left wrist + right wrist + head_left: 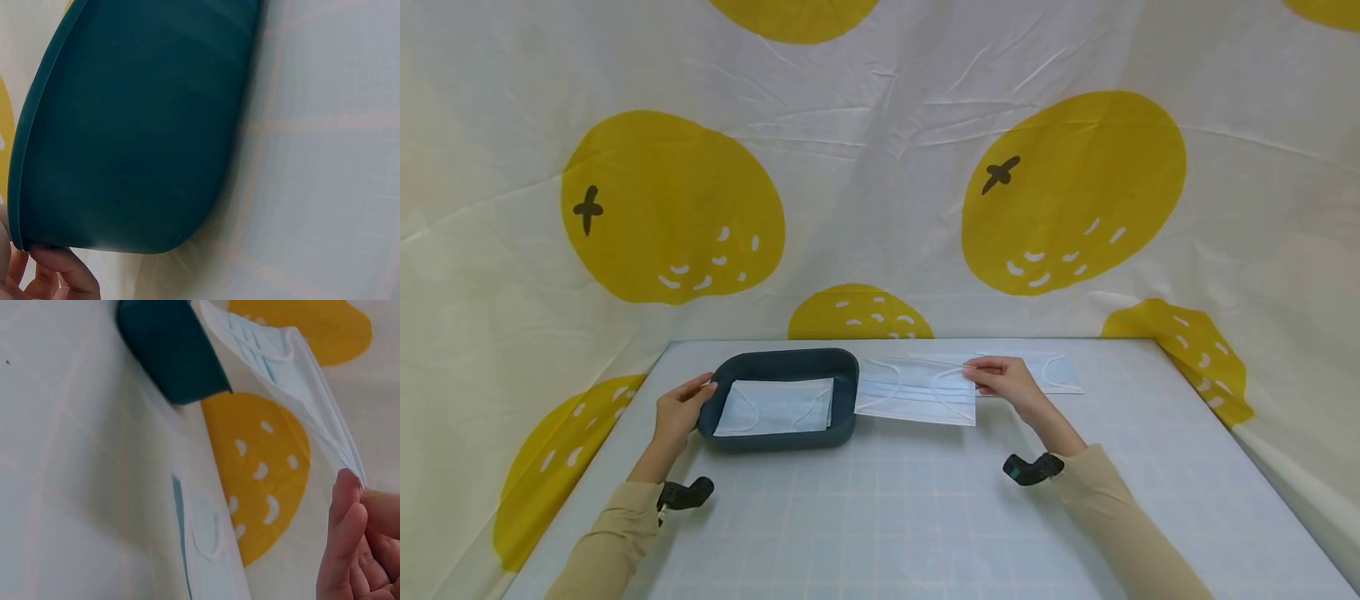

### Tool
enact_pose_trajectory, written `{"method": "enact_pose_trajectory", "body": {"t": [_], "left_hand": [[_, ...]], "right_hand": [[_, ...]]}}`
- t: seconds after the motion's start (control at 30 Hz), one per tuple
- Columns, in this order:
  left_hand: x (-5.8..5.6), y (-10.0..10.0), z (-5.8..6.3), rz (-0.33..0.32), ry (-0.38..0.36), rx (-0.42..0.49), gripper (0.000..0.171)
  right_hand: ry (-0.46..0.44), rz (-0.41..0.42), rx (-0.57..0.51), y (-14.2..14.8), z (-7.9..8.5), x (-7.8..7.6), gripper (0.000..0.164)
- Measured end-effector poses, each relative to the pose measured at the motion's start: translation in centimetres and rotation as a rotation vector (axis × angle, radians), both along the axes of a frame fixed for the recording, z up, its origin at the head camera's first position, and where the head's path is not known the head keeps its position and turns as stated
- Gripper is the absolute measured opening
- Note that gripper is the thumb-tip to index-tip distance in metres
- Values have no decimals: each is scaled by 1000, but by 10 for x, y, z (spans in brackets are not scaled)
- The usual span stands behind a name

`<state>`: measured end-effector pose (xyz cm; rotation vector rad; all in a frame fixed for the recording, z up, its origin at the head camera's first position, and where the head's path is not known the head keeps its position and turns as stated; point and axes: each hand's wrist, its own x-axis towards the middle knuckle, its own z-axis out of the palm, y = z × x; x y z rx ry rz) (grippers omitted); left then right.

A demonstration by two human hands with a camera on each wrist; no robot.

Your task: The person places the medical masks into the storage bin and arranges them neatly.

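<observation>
My left hand (679, 410) pinches the left rim of a dark teal tray (778, 443), and its thumb and fingers (65, 269) show at the rim in the left wrist view. Inside the tray lies a small stack of light blue face masks (775, 407) with white ear loops. Between thumb and fingers, my right hand (1009, 385) holds another face mask (916, 392) by its right end. That mask hangs above the table just right of the tray, one end tilted up in the right wrist view. More face masks (1060, 373) lie on the table behind the right hand, partly hidden.
The table (880, 525) has a pale cover with a faint grid. A white curtain (872, 208) with yellow fruit prints stands along the table's far edge and both sides. Each wrist carries a black camera mount (1033, 469).
</observation>
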<state>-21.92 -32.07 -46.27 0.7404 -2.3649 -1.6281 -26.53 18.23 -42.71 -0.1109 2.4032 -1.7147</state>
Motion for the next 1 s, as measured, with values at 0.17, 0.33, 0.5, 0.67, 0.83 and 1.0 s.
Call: {"method": "enact_pose_trajectory", "body": {"t": [0.17, 0.33, 0.5, 0.67, 0.83, 1.0], "left_hand": [[0, 0, 0, 2, 1, 1, 50], [0, -1, -2, 3, -5, 7, 51], [-2, -1, -1, 5, -10, 17, 51], [-3, 0, 0, 2, -13, 15, 51], [0, 1, -1, 0, -19, 13, 50], [-1, -1, -2, 4, -9, 11, 51]], "right_hand": [[-14, 11, -33, -22, 2, -3, 41], [-21, 36, -78, -43, 3, -4, 39], [-29, 42, -103, -61, 3, -6, 37], [-28, 48, -105, -76, 5, -8, 34], [-17, 69, -116, -90, 6, -9, 32], [-11, 93, -154, -105, 9, -10, 31]]}}
